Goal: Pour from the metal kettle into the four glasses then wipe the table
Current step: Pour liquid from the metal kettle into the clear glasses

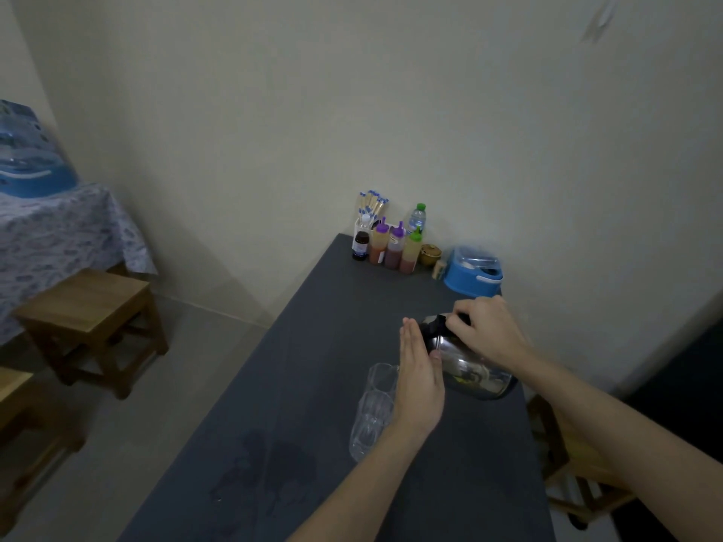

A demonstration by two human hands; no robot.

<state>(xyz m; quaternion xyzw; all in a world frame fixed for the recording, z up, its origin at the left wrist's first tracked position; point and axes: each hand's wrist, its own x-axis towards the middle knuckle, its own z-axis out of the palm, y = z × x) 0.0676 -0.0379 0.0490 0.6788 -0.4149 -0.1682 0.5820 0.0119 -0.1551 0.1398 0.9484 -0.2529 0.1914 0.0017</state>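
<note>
My right hand (485, 330) grips the kettle (469, 365) by its top handle, centre-right of frame, tilted toward the glasses (375, 404) — left hand (418, 385) flat, fingers together, steadying its side. Table (352, 307) unwiped.

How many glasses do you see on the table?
2. One glass stands left of the kettle; another glass stands nearer the camera. The left hand covers part of both and may hide more.
</note>
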